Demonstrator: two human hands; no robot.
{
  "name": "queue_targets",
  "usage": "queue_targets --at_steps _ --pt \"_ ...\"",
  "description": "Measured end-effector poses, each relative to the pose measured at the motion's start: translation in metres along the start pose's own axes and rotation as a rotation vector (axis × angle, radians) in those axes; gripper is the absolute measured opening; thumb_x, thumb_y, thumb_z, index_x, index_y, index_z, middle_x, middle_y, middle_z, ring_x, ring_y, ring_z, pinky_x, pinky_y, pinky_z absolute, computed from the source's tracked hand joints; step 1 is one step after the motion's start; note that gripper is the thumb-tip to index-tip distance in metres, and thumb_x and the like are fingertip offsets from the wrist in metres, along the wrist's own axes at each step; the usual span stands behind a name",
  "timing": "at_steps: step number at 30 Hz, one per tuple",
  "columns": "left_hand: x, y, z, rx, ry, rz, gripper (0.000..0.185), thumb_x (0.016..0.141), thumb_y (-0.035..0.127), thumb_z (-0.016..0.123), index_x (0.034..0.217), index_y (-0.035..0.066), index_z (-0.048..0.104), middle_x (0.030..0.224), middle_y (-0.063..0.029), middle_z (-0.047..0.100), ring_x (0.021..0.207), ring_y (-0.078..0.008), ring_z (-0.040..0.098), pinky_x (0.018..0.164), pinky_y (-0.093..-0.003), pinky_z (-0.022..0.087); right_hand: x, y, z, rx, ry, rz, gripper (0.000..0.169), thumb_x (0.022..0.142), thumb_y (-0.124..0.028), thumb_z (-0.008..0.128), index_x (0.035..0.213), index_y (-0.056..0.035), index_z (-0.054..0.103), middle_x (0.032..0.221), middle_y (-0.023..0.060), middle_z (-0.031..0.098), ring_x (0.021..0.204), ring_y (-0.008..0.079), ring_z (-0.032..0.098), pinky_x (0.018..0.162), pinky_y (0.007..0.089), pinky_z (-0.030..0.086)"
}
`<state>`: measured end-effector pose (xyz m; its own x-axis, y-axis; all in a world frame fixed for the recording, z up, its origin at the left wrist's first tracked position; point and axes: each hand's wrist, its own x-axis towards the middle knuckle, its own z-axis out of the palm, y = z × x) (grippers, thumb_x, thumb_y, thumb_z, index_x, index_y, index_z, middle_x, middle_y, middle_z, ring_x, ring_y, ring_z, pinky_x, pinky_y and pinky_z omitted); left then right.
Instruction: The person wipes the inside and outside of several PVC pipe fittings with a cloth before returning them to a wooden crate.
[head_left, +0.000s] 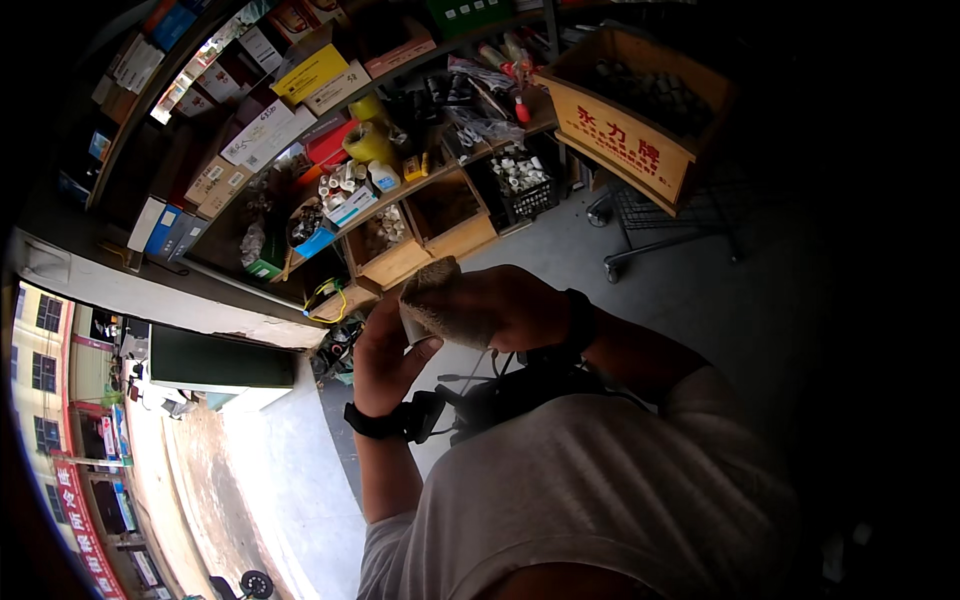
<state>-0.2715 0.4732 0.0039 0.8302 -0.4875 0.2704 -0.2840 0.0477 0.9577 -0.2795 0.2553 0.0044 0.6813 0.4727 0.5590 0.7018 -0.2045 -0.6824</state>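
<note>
My left hand (386, 352) is closed around a pale, smooth-edged piece (414, 324), perhaps a plastic pipe fitting, most of it hidden by the fingers and a cloth. In my right hand (517, 307) is a brown, rough-textured cloth (442, 304), pressed over the top and near side of that piece. Both hands meet in front of my chest, and each wrist wears a black strap. Beyond them stand wooden bins (390, 262), one holding white fittings (386, 227).
Shelves (405, 191) with cardboard boxes, yellow rolls (369, 142) and a white bottle (383, 177) curve around ahead. A black crate (531, 201) of white fittings sits lower. At right, a wheeled cart (637, 251) carries a large wooden box (615, 139). A doorway opens at left.
</note>
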Motion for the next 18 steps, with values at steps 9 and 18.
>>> queue_targets --at_steps 9,18 --pt "0.000 -0.002 0.001 0.108 -0.036 -0.080 0.050 0.074 -0.013 0.066 0.119 0.001 0.047 0.119 -0.0091 0.056 0.114 -0.0182 0.052 0.096 -0.0323 0.043 -0.007 0.001 0.001 0.035 -0.019 -0.043 0.073 0.067 0.001 0.067 0.134 -0.0165 0.044 0.107 0.0146 0.063 0.095 0.0329 0.062 0.079 0.0391 0.050" --pt "0.004 -0.006 -0.001 0.005 -0.049 -0.022 0.050 0.075 -0.013 0.065 0.118 0.002 0.044 0.119 -0.0084 0.054 0.113 -0.0173 0.051 0.094 -0.0311 0.043 -0.012 0.006 0.007 -0.049 -0.010 -0.123 0.057 0.078 -0.016 0.068 0.131 -0.0233 0.048 0.101 0.0110 0.063 0.087 0.0304 0.063 0.075 0.0383 0.052"
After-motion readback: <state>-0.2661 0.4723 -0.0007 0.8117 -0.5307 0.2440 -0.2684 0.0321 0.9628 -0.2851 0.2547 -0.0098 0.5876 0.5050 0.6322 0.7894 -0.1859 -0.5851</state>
